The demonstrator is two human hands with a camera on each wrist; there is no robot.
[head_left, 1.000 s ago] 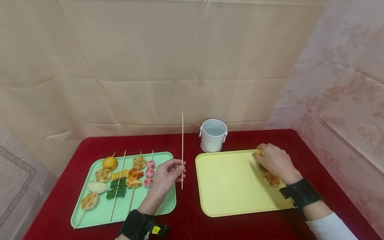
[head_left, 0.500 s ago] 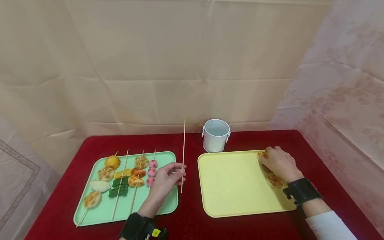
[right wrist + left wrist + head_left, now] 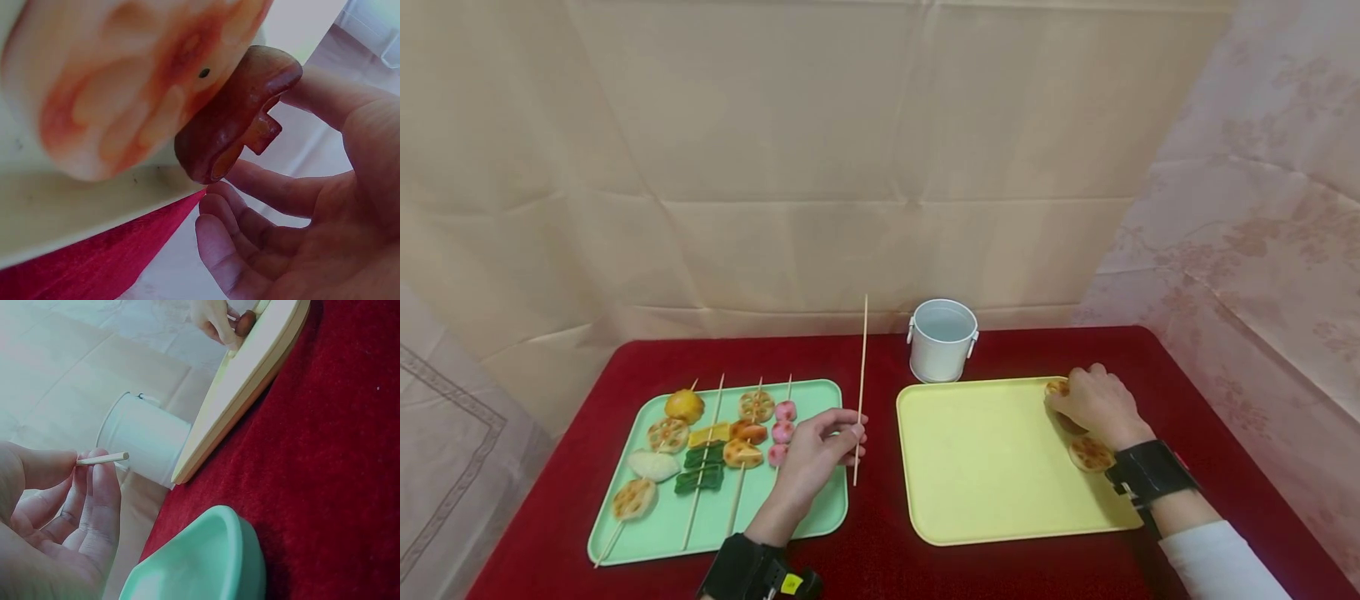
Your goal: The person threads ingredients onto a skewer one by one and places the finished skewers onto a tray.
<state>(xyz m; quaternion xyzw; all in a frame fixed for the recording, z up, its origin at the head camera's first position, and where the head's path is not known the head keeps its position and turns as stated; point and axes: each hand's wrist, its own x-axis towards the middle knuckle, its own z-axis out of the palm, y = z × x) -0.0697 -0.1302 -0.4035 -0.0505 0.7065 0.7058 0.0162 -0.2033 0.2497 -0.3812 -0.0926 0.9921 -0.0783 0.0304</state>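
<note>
My left hand (image 3: 820, 450) pinches a thin bamboo skewer (image 3: 862, 358) between thumb and fingers, point up, in the gap between the trays. In the left wrist view the skewer's blunt end (image 3: 106, 459) juts from the fingertips. At the back right corner of the yellow tray (image 3: 977, 458), my right hand (image 3: 1101, 406) holds a lotus root slice (image 3: 1057, 388) with thumb and index finger; its contact is partly hidden. A brown mushroom piece (image 3: 240, 115) lies just below that hand, and a second lotus root slice (image 3: 1091, 454) is nearer the wrist.
A green tray (image 3: 655, 533) on the left carries several loaded skewers, with lotus root, green vegetable pieces (image 3: 700, 477) and pink balls (image 3: 782, 431). A white bucket (image 3: 942, 342) stands behind the yellow tray. Red cloth (image 3: 880, 533) covers the table.
The view has shifted slightly. The skewer's top now leans a little to the right. My right hand stays at the far lotus root slice, and my left keeps its pinch.
</note>
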